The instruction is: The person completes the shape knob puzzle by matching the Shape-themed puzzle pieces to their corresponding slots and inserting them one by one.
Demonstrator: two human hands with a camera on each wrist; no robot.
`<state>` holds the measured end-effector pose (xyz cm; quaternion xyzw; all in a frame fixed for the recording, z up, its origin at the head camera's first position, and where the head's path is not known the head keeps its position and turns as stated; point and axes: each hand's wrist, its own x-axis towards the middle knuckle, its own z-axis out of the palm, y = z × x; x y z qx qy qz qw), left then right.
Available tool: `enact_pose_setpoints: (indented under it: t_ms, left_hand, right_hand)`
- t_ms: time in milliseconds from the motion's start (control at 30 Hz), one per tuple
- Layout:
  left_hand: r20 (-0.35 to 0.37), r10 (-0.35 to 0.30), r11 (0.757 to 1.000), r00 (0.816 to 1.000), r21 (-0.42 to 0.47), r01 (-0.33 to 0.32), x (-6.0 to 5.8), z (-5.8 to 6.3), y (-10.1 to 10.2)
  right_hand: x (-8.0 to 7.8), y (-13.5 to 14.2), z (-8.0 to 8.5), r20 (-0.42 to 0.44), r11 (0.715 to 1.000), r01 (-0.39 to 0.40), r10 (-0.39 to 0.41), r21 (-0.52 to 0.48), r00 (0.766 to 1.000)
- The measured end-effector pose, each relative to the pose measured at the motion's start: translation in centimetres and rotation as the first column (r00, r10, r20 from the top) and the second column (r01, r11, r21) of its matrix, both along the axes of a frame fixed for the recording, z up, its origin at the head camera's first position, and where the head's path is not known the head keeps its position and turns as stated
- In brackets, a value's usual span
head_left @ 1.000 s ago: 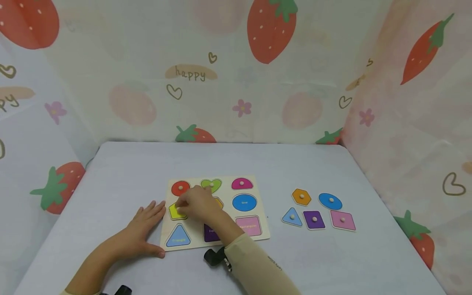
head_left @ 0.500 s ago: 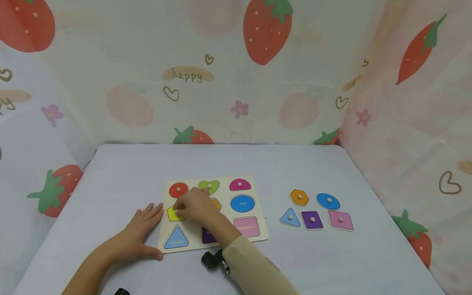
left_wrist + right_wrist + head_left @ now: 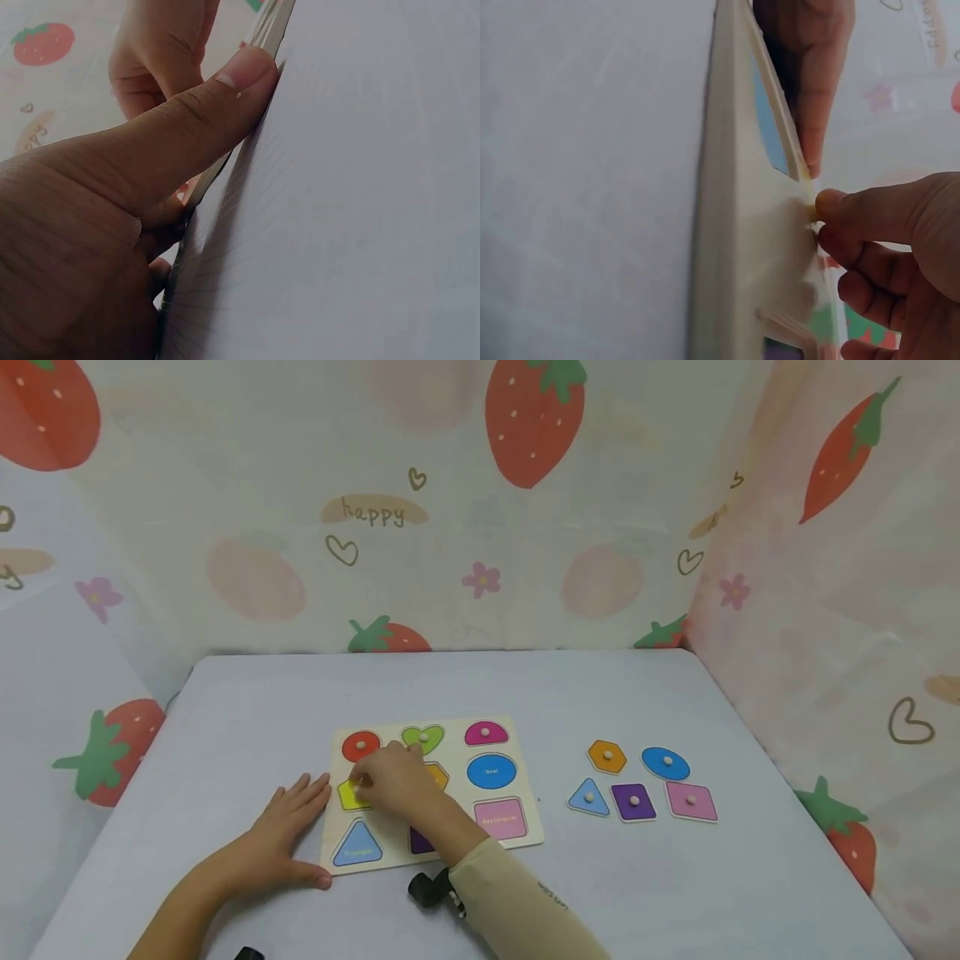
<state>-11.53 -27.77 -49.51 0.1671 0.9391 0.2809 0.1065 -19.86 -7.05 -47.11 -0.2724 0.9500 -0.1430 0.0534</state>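
Observation:
A wooden shape puzzle board (image 3: 457, 847) lies on the white table. My right hand (image 3: 397, 781) is over its left side, thumb and forefinger pinching the knob of the yellow pentagon piece (image 3: 348, 797), which lies at its place on the board. In the right wrist view the fingertips (image 3: 829, 204) meet at that small knob. Flat on the table, my left hand (image 3: 281, 839) rests with fingers spread against the board's left edge; its thumb (image 3: 247, 71) touches the edge in the left wrist view. The red circle (image 3: 362, 746), green heart (image 3: 429, 743) and magenta semicircle (image 3: 486, 733) sit in the top row.
Right of the board lie an orange hexagon (image 3: 607, 757), a blue oval (image 3: 665, 763), a light blue triangle (image 3: 588, 798), a purple square (image 3: 633, 802) and a pink rectangle (image 3: 692, 802), each knobbed. Strawberry-print curtains (image 3: 480, 527) enclose the table.
The head view has shifted slightly. My right hand stays at the yellow pentagon with hardly any movement, and my left hand keeps its place at the board's edge.

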Motion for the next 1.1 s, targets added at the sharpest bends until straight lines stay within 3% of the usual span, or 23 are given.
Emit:
enact_pose_setpoints:
  t_ms: [233, 433, 600, 867, 1100]
  left_hand:
    - [0.004, -0.001, 1.000, 1.000, -0.002, 0.001, -0.1, -0.2, -0.2]
    - [0.001, 0.000, 1.000, 1.000, -0.013, 0.000, -0.1, -0.3, -0.2]
    - [0.002, 0.001, 1.000, 1.000, -0.020, -0.001, 0.0, -0.1, -0.2]
    - [0.023, 0.011, 1.000, 1.000, -0.013, -0.011, 0.1, 0.0, 0.0]
    - [0.026, 0.012, 1.000, 1.000, -0.013, -0.012, 0.1, -0.1, 0.2]
  right_hand:
    - [0.0, 0.9, 1.1, 0.034, 1.000, 0.005, -0.004, -0.018, 0.999]
    - [-0.2, 3.8, 3.2, -0.014, 0.995, -0.042, 0.041, -0.088, 0.999]
    - [-0.6, 7.6, 4.9, -0.065, 0.982, -0.061, 0.050, -0.180, 0.997]
    - [-1.7, 14.6, 7.3, -0.149, 0.931, -0.079, 0.027, -0.356, 0.988]
    - [-2.1, 20.5, 8.1, -0.167, 0.931, -0.013, -0.052, -0.365, 0.985]
